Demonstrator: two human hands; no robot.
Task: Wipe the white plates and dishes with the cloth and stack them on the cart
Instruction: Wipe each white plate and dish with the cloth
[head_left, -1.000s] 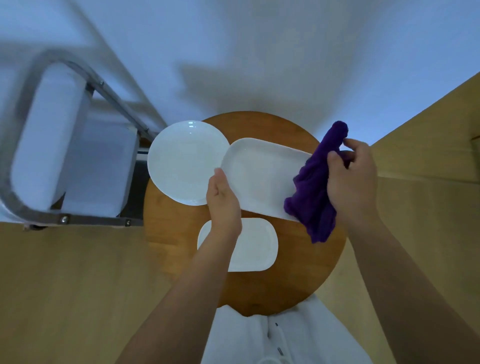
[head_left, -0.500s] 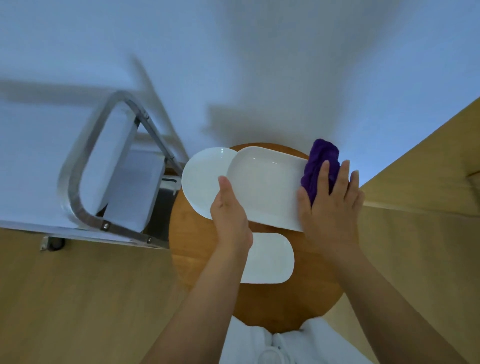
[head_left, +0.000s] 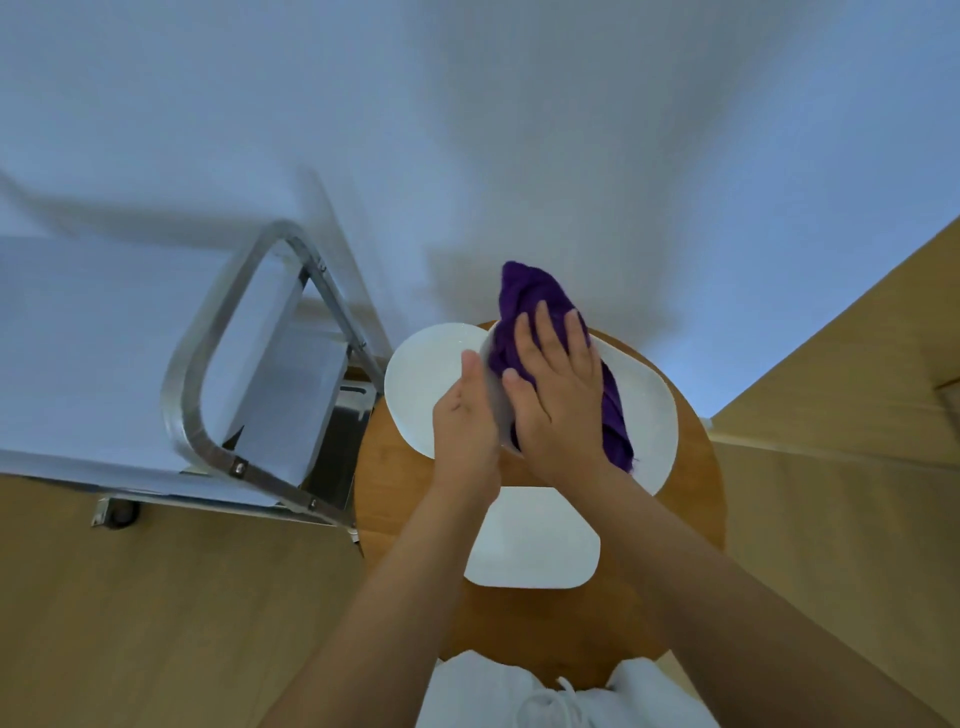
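A long white oval dish (head_left: 649, 415) is lifted over the round wooden table (head_left: 405, 499). My left hand (head_left: 467, 421) grips its left end, thumb over the rim. My right hand (head_left: 558, 395) lies flat with straight fingers on a purple cloth (head_left: 524, 296), pressing it onto the dish's left part. A round white plate (head_left: 421, 384) lies on the table behind my left hand. A smaller rounded rectangular white dish (head_left: 535, 545) sits on the table under my forearms.
A metal cart (head_left: 208, 374) with a tubular handle and white shelves stands left of the table, close to its edge. A wheel (head_left: 117, 514) shows on the wooden floor. A white wall lies beyond. A wooden surface (head_left: 857, 364) rises at the right.
My right hand has slid the purple cloth leftward across the long dish, from its right end to its left part. My left hand keeps its hold. The view has shifted.
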